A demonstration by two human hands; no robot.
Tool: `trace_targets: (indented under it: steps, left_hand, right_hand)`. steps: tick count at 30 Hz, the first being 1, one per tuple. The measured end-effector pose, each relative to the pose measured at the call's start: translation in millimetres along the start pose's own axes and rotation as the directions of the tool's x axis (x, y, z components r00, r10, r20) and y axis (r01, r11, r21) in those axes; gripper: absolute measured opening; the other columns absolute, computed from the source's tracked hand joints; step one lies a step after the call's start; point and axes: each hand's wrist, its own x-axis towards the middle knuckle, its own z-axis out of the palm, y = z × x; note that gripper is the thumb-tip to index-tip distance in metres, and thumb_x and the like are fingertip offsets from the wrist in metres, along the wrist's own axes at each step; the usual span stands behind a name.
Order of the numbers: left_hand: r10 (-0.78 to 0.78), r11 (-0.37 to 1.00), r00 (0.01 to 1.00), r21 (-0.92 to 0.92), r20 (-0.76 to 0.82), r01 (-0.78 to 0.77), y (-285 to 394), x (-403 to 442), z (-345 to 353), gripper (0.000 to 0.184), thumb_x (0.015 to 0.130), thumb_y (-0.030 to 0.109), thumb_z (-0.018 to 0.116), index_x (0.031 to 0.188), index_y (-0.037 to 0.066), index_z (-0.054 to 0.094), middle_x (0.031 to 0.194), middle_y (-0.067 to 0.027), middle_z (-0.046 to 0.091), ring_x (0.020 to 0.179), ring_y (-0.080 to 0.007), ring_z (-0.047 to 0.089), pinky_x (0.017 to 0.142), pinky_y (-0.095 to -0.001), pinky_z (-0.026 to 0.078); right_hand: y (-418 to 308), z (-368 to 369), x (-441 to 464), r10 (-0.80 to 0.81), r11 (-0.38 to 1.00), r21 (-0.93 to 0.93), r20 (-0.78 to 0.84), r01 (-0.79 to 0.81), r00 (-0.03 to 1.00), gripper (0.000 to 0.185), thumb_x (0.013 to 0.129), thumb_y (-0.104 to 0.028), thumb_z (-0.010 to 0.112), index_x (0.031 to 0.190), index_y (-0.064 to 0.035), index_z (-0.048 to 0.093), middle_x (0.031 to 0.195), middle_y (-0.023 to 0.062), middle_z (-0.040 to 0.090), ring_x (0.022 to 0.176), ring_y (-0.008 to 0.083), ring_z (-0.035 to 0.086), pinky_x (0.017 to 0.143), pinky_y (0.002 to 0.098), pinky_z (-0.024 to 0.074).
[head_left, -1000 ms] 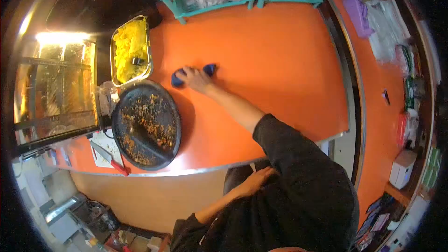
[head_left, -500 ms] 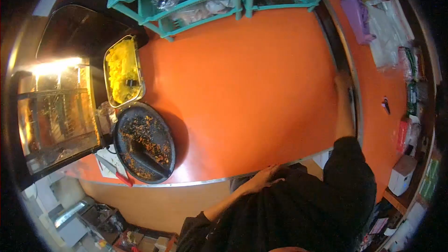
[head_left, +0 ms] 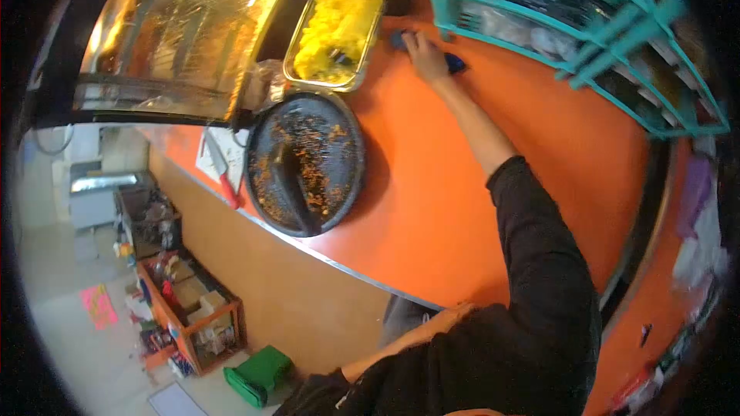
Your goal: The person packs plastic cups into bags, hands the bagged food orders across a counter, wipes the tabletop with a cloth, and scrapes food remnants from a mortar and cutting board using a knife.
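My right hand (head_left: 425, 56) reaches across the orange tabletop with its fingers pressed down on a dark blue cloth (head_left: 456, 64). Parts of the cloth show on both sides of the hand. Close by on the left stands a metal tray (head_left: 290, 62) of yellow food (head_left: 333, 27), with a dark handle-like piece sticking out of it. My left hand (head_left: 456, 314) rests by the table's front edge against my body; its fingers are mostly hidden. A dark stone mortar (head_left: 356, 162) with reddish crumbs holds a thick dark pestle (head_left: 291, 185).
Teal plastic racks (head_left: 509, 37) with bagged goods stand along the back. At left is a lit glass case (head_left: 177, 38). A red-handled knife (head_left: 229, 189) lies on a white board (head_left: 206, 156) beside the mortar. A green bin (head_left: 258, 376) stands on the floor.
The view has turned left. My right hand has gone from the table's right edge to the back left, beside the yellow food tray. My left hand stays near my body.
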Motion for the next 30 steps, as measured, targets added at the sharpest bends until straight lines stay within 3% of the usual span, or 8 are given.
trace_targets:
  steps: [3, 15, 17, 19, 20, 23, 27, 30]
  left_hand:
    - [-0.059, 0.979, 0.992, -0.203, -0.112, 0.035, -14, -7, -5, 0.047, 0.074, 0.006, 0.055, 0.118, 0.004, 0.038, 0.115, -0.0180, 0.044, 0.103, -0.0331, 0.046, 0.086, -0.0388, 0.038]
    - [-0.131, 0.965, 0.973, -0.251, -0.192, 0.080, -30, -9, 4, 0.042, 0.077, 0.005, 0.052, 0.118, 0.004, 0.040, 0.116, -0.0164, 0.046, 0.103, -0.0292, 0.049, 0.084, -0.0350, 0.040]
    - [-0.150, 0.986, 0.969, -0.100, -0.195, 0.132, -31, -19, 2, 0.041, 0.078, 0.006, 0.051, 0.117, 0.004, 0.040, 0.116, -0.0152, 0.046, 0.102, -0.0277, 0.050, 0.083, -0.0339, 0.041]
    - [-0.141, 0.960, 0.961, -0.270, -0.239, 0.073, -27, -28, 3, 0.041, 0.079, 0.005, 0.051, 0.118, 0.005, 0.038, 0.116, -0.0142, 0.046, 0.102, -0.0267, 0.050, 0.082, -0.0349, 0.042]
    - [-0.144, 0.961, 0.961, -0.264, -0.235, 0.079, -15, -31, -4, 0.041, 0.079, 0.005, 0.051, 0.118, 0.005, 0.038, 0.116, -0.0142, 0.046, 0.102, -0.0267, 0.050, 0.082, -0.0349, 0.042]
    - [-0.119, 0.981, 0.969, -0.175, -0.214, 0.081, 6, -38, -20, 0.038, 0.083, 0.009, 0.047, 0.120, 0.005, 0.037, 0.116, -0.0139, 0.047, 0.104, -0.0250, 0.049, 0.083, -0.0348, 0.041]
    - [-0.158, 0.973, 0.968, -0.198, -0.194, 0.119, 0, -33, -22, 0.037, 0.085, 0.015, 0.044, 0.120, 0.005, 0.037, 0.116, -0.0137, 0.047, 0.103, -0.0235, 0.048, 0.084, -0.0338, 0.040]
    - [-0.190, 0.964, 0.969, -0.216, -0.158, 0.154, 10, -29, -31, 0.037, 0.087, 0.019, 0.041, 0.121, 0.005, 0.036, 0.116, -0.0136, 0.046, 0.103, -0.0223, 0.048, 0.084, -0.0331, 0.040]
  right_hand:
    - [-18, 36, 48, 0.350, 0.920, 0.244, -0.162, -0.306, 0.923, 0.031, 0.076, -0.008, 0.047, 0.107, -0.0074, 0.046, 0.103, 0.0149, 0.048, 0.090, 0.0351, 0.051, 0.073, 0.0432, 0.0442]
    - [-89, 0, -45, 0.012, 0.902, 0.425, 0.160, -0.080, 0.987, 0.032, 0.064, -0.011, 0.060, 0.093, -0.0084, 0.048, 0.091, 0.0110, 0.058, 0.085, 0.0313, 0.056, 0.070, 0.0427, 0.0451]
    - [-96, -18, -46, -0.065, 0.946, 0.325, 0.230, -0.014, 0.971, 0.031, 0.063, -0.014, 0.063, 0.089, -0.0065, 0.048, 0.089, 0.0115, 0.055, 0.084, 0.0298, 0.054, 0.070, 0.0411, 0.0430]
    - [-112, -28, -46, -0.135, 0.971, -0.189, 0.057, 0.144, 0.989, 0.031, 0.062, -0.016, 0.065, 0.085, -0.0045, 0.049, 0.087, 0.0113, 0.050, 0.083, 0.0274, 0.050, 0.070, 0.0383, 0.0399]
    - [-117, -30, -44, -0.227, 0.973, -0.072, -0.122, 0.220, 0.966, 0.010, 0.064, -0.006, 0.056, 0.074, -0.0037, 0.053, 0.085, 0.0080, 0.049, 0.082, 0.0252, 0.045, 0.068, 0.0332, 0.0369]
    - [-110, 23, -46, -0.388, 0.817, 0.473, 0.028, 0.330, 0.921, 0.010, 0.068, -0.004, 0.049, 0.077, -0.0055, 0.053, 0.081, 0.0076, 0.051, 0.087, 0.0230, 0.049, 0.076, 0.0343, 0.0398]
    - [-114, 36, -34, -0.446, 0.855, 0.414, 0.280, 0.311, 0.850, 0.022, 0.068, -0.006, 0.051, 0.089, -0.0038, 0.054, 0.087, 0.0075, 0.054, 0.091, 0.0200, 0.051, 0.083, 0.0298, 0.0389]
    - [-112, 49, -42, -0.535, 0.813, 0.263, -0.012, 0.519, 0.844, 0.026, 0.072, -0.008, 0.042, 0.095, -0.0066, 0.055, 0.095, 0.0069, 0.055, 0.093, 0.0194, 0.051, 0.088, 0.0299, 0.0349]
